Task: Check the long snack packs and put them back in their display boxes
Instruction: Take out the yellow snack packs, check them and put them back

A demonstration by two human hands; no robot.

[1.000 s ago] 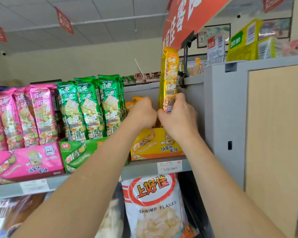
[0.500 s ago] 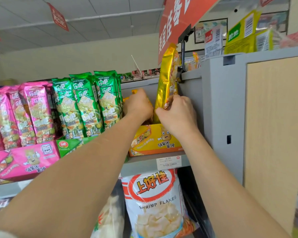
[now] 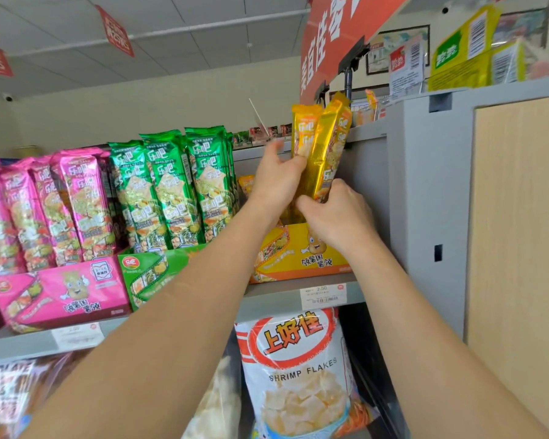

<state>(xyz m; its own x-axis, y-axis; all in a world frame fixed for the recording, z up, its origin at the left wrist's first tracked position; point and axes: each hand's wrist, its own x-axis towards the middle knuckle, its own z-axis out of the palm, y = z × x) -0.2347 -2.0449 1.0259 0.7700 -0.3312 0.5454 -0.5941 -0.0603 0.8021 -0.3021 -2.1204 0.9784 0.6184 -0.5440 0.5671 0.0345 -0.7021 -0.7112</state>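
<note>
A: Start with what's closest.
B: Two bare forearms reach up past a shrimp flakes bag [image 3: 298, 369] on the lower level. Above it runs the grey shelf [image 3: 276, 296] with a price tag [image 3: 322, 294] on its edge.

A: And on that shelf?
B: Three boxes in a row: the pink box [image 3: 61, 293], the green box [image 3: 149, 270] and the yellow box [image 3: 301, 258]. The pink packs [image 3: 45, 210] and green packs [image 3: 168, 191] stand upright and closely ranked in theirs, so I'd judge those two finished.

A: And the yellow one?
B: That's the step in hand. The right hand [image 3: 339, 213] has its grip curled round the lower ends of the yellow packs [image 3: 325, 153]. The left hand [image 3: 274, 182], a little higher and blurred, pinches the leftmost pack with its thumb on the front.

A: Are they seated in the box?
B: I can't tell, because the hands hide the bottoms. The packs rise directly above the yellow box, tops tilted slightly right, near the grey cabinet side. They look to be settling in, not yet released.

A: How do they look?
B: Long, slim, shiny gold foil with crimped tops. One is turned nearly edge-on. There are at least two, perhaps three.

A: And beyond them?
B: A red sign [image 3: 336, 36] hangs overhead, and yellow cartons [image 3: 466, 58] sit on top of the cabinet.
</note>
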